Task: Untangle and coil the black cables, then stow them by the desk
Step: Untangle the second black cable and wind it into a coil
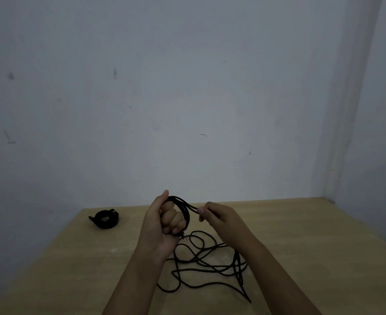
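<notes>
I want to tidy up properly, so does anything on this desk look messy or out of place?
Yes. A loose black cable sprawls in crossing loops on the desk, uncoiled. The left hand grips a few loops of it; the right hand pinches a strand. The coiled cable at the back left looks neat.

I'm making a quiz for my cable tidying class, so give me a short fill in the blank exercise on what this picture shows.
1. The left hand has its grip closed around several loops of thin black cable, while the ____ hand pinches a strand beside it.
2. Loose black cable lies in a ____ on the pale wooden desk.
3. A finished black cable coil rests on the desk's far ____ side.

Missing words: right; tangle; left
</notes>
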